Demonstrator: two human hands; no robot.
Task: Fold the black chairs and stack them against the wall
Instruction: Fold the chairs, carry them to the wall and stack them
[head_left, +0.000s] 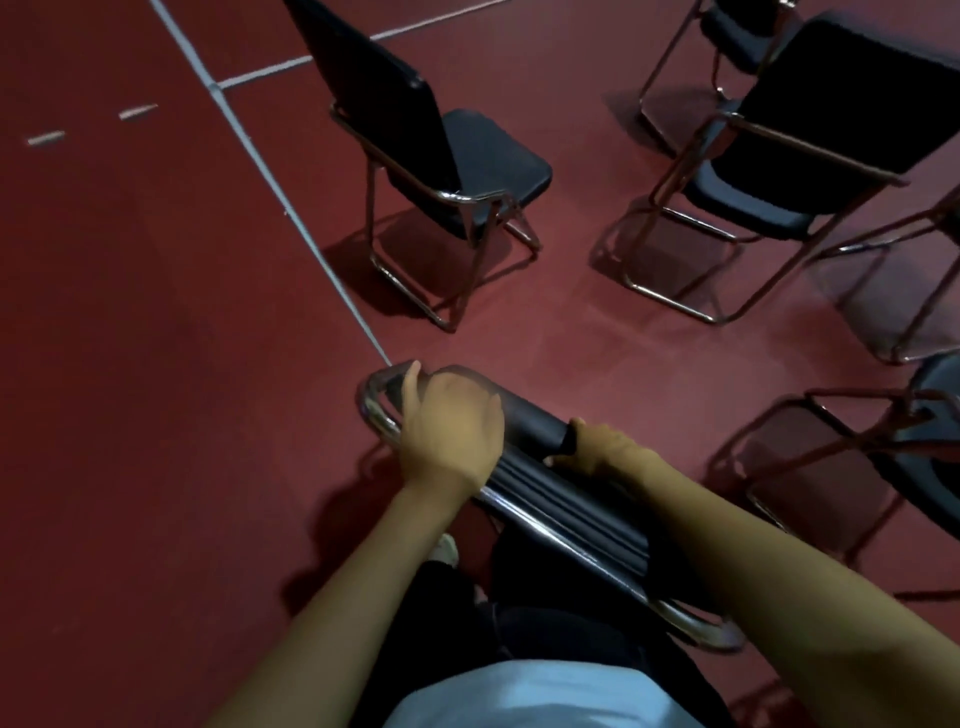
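A folded black chair (566, 499) with a chrome tube frame lies across the front of my legs, seen edge-on. My left hand (447, 431) grips its upper end, fingers wrapped over the black pad and the curved chrome tube. My right hand (602, 449) holds the far edge of the same chair near its middle, fingers curled round the pad. An unfolded black chair (441, 145) stands just ahead. Another unfolded chair (810, 150) stands to the right.
More black chairs stand at the top right (737, 36) and at the right edge (924, 447). The floor is red with white court lines (270, 182). Open floor lies to the left of the diagonal line. No wall is in view.
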